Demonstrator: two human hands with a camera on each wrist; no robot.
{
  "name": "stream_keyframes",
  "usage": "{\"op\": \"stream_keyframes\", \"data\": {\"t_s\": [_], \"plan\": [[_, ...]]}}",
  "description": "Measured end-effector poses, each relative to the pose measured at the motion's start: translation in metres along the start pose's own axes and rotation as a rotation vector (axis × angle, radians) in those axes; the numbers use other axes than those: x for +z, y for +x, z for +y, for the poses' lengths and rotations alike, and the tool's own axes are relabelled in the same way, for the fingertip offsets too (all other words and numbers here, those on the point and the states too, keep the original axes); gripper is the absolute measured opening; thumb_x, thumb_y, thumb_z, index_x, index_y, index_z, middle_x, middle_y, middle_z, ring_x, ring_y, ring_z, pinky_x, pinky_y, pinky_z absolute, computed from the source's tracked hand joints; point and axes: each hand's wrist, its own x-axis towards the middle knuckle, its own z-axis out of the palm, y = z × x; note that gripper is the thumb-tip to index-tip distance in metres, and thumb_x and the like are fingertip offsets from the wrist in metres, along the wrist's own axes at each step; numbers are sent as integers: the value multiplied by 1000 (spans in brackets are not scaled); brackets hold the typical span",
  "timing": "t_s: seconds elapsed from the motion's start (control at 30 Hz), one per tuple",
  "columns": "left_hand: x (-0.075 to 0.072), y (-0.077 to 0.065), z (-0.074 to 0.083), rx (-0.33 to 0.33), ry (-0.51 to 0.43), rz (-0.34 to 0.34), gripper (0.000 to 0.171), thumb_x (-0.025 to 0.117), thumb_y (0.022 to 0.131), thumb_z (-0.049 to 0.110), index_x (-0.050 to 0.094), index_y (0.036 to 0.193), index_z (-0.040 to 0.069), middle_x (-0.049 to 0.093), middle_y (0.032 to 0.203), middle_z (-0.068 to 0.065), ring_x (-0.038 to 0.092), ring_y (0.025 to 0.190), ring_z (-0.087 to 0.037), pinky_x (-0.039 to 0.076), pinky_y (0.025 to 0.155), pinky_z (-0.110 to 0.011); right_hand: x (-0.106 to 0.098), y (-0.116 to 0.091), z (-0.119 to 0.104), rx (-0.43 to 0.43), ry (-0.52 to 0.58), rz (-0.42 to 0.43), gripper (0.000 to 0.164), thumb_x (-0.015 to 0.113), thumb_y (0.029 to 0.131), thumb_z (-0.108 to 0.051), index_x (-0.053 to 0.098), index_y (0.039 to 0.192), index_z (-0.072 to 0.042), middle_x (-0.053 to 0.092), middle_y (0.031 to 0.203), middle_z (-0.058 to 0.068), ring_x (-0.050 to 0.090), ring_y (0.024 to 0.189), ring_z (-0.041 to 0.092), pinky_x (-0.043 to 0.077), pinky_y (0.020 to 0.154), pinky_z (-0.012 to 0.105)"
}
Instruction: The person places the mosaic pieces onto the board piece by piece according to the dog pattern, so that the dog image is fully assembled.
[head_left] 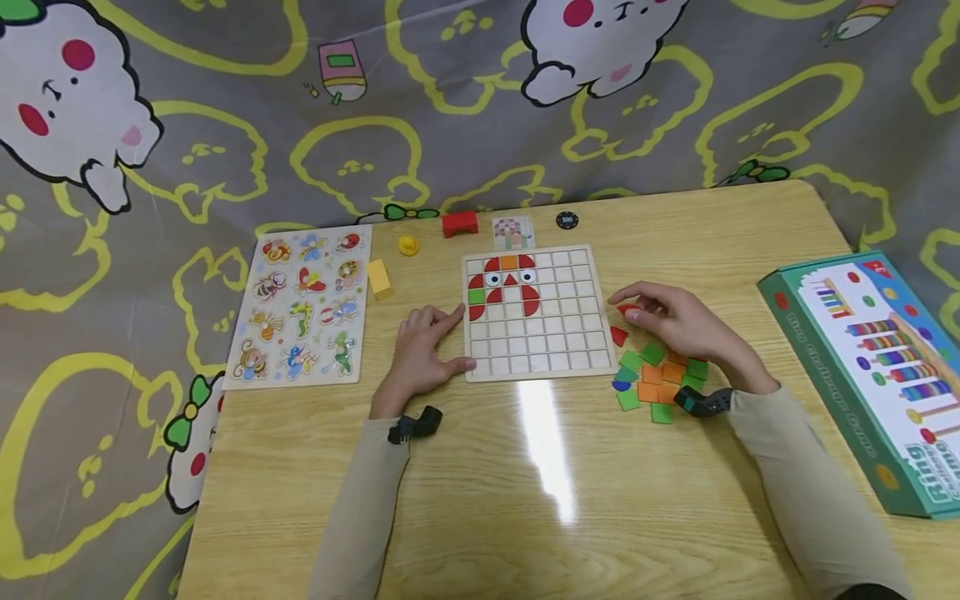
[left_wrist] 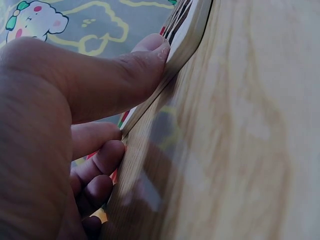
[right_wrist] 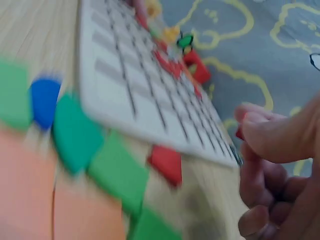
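The red piece (head_left: pixel 627 309), just right of the board (head_left: pixel 556 327), sits pinched between thumb and finger of my right hand (head_left: pixel 678 321); I judge it light, stiff and perhaps slippery, best held by its edges. My left hand (head_left: pixel 422 354) is spread, thumb and forefinger touching the board's left side, while orange squares (head_left: pixel 648 393) lie by its near right corner.

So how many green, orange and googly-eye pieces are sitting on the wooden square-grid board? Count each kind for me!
Green piece: 1
Orange piece: 1
Eye pieces: 2
Total: 4
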Motion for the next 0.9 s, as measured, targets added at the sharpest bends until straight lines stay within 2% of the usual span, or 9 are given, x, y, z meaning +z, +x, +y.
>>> {"op": "stream_keyframes", "data": {"t_s": [0.13, 0.23, 0.33, 0.43, 0.53, 0.63, 0.73, 0.9], "plan": [[0, 0, 0, -9, 3, -8, 89, 78, 77, 53, 37, 153, 30, 46, 114, 1, 35, 99, -20, 26, 86, -35, 11, 16, -16, 39, 138, 31, 23, 56, 101, -16, 63, 122, -9, 60, 100, 13, 50, 81, 25, 41, 66, 27], [0, -1, 0, -11, 9, -13, 89, 77, 78, 53, 37, 153, 31, 46, 114, 1, 35, 99, -20, 26, 85, -35, 25, 30, -28, 27, 214, 76, 23, 63, 97, -15, 60, 117, -5, 62, 95, 15, 56, 80, 24, 43, 64, 26], [-1, -1, -1, -8, 9, -10, 89, 77, 78, 54, 36, 153, 31, 46, 114, 1, 35, 98, -20, 26, 85, -35, 40, 43, -39, 27, 273, 106, 27, 73, 90, -21, 63, 110, -6, 68, 96, 11, 63, 81, 22, 47, 64, 26], [-1, 0, -1, -4, 13, -7, 89, 76, 78, 55, 36, 153, 31, 46, 114, 1, 35, 99, -19, 25, 85, -35, 54, 56, -50, 47, 337, 124, 30, 79, 85, -28, 67, 103, -7, 71, 96, 10, 68, 82, 26, 52, 67, 27], [0, 0, -3, -4, 18, -12, 89, 76, 78, 57, 36, 154, 31, 46, 115, 2, 35, 99, -19, 26, 85, -35, 67, 69, -56, 57, 408, 111, 34, 80, 84, -30, 67, 104, -5, 71, 97, 11, 70, 85, 29, 54, 71, 28], [-1, 0, -3, -7, 16, -20, 90, 76, 78, 57, 35, 154, 31, 46, 115, 2, 35, 100, -19, 26, 86, -36, 80, 81, -62, 53, 468, 82, 36, 77, 87, -24, 66, 115, -4, 70, 99, 14, 71, 87, 32, 55, 73, 31], [-2, 1, -3, -6, 11, -25, 89, 75, 78, 58, 35, 154, 31, 45, 114, 2, 35, 101, -18, 26, 87, -36, 90, 89, -68, 24, 438, 73, 33, 72, 91, -19, 65, 121, -8, 69, 99, 13, 69, 87, 29, 54, 74, 30], [-2, 1, -5, 5, 16, -15, 89, 75, 79, 58, 36, 154, 30, 45, 113, 2, 35, 101, -18, 26, 87, -36, 104, 97, -79, -72, 257, 105, 22, 74, 90, -19, 72, 111, -14, 71, 91, 4, 65, 79, 18, 47, 71, 27]]}}
